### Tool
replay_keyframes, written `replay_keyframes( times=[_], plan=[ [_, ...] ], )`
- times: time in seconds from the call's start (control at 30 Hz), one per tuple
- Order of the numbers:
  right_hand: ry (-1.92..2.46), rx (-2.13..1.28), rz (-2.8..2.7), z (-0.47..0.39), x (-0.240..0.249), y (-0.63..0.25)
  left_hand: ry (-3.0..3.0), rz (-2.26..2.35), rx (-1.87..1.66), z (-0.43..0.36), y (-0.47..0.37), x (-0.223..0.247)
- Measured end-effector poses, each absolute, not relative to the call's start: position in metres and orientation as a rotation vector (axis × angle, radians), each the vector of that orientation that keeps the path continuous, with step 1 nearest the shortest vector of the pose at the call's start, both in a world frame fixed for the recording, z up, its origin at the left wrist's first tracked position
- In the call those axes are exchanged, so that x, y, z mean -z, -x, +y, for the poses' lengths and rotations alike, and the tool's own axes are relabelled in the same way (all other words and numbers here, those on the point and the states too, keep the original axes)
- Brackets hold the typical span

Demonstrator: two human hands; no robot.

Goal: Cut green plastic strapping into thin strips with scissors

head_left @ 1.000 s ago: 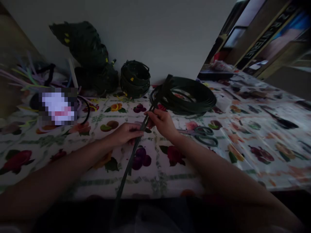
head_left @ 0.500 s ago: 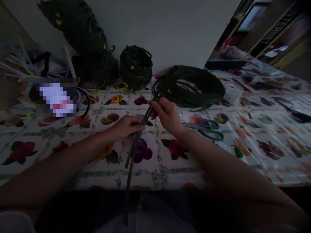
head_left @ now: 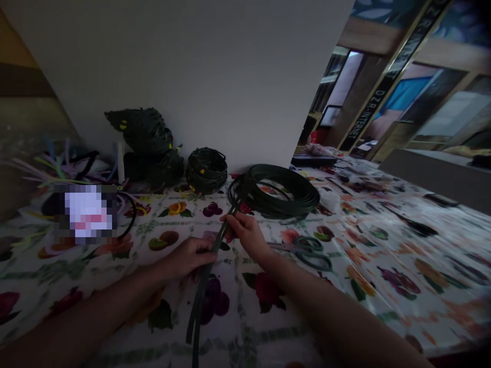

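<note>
Two dark green flat strips (head_left: pixel 200 301) run slantwise through both my hands, their loose ends hanging toward me. My left hand (head_left: pixel 192 256) pinches them lower down, thumb on top. Higher up, my right hand (head_left: pixel 245 232) has its fingers closed on the same strips. Above that hand the strips widen into a dark woven or bundled part, too dim to make out, in front of the coil of dark green strip (head_left: pixel 303 197). Green-handled scissors (head_left: pixel 312 251) lie on the table beside my right wrist, blades partly hidden.
On the fruit-patterned tablecloth (head_left: pixel 161 276), small dark woven baskets (head_left: pixel 207 170) and a larger dark woven piece (head_left: pixel 148 135) stand by the pale wall. Pastel strips (head_left: pixel 63 166) and a blurred-out item (head_left: pixel 88 214) lie left. A dark tool (head_left: pixel 412 222) lies right.
The camera has tilted up, so the table and hands sit lower in view and more of the wall and background shows. Both hands keep their hold on the strips.
</note>
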State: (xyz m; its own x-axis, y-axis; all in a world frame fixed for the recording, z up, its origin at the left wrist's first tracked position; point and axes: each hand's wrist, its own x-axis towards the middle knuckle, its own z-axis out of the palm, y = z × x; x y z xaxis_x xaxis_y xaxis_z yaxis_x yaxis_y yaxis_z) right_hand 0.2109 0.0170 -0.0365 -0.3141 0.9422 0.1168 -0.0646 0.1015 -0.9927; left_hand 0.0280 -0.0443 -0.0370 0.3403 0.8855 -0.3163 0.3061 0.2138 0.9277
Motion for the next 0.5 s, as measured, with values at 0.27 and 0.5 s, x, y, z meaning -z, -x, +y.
replay_keyframes(
  times=[0.27, 0.5],
  plan=[
    [0.893, -1.478, -1.383, 0.016, 0.039, -0.21, -1.382, 1.173, -0.614, -0.043, -0.026, 0.042],
    [0.879, -1.476, -1.402, 0.018, 0.042, -0.213, -1.378, 1.182, -0.611, -0.046, -0.029, 0.031]
  ],
)
